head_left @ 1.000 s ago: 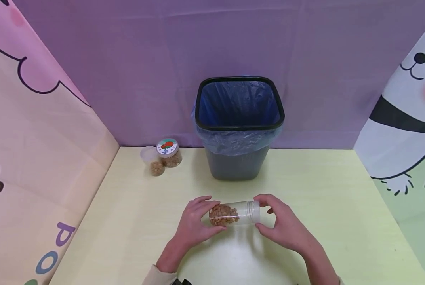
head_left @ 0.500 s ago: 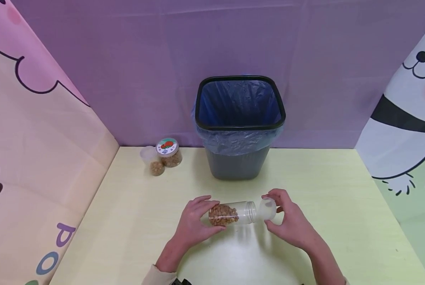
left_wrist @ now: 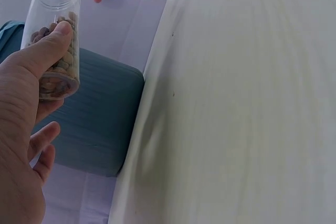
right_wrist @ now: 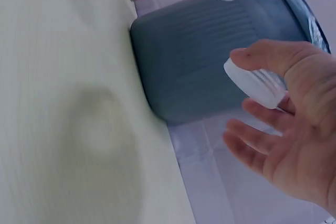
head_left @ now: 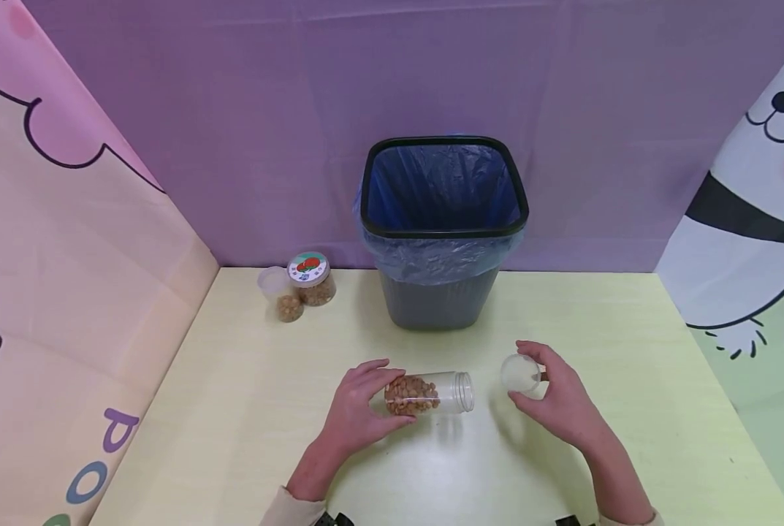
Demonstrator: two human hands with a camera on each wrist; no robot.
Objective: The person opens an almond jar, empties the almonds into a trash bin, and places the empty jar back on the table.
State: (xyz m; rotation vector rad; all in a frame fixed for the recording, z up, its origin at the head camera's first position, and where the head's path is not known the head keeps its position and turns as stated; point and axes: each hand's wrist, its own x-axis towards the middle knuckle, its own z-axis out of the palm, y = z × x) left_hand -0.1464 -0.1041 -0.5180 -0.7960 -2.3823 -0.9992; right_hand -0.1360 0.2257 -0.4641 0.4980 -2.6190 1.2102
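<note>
While the left hand [head_left: 355, 418] gripped the open jar [head_left: 429, 394] sideways before the bin [head_left: 441, 234], the right hand [head_left: 556, 398] pinched its lid [head_left: 520, 372] just beside it.

The jar [head_left: 431, 393] was clear, glossy plastic with a ribbed screw neck, and the brown pellets [head_left: 411, 395] inside looked dry and matt. The lid [head_left: 520, 372] was white, slightly translucent plastic with fine ridges round its edge. The bin [head_left: 439, 303] was dark grey plastic with shallow vertical ribs and a smooth black rim, lined with a thin, crinkled, shiny blue plastic bag [head_left: 440, 191]. The table [head_left: 615, 365] had a smooth pale yellow-green surface with a soft sheen. The backdrop [head_left: 234, 109] looked like matt, creased purple cloth.
</note>
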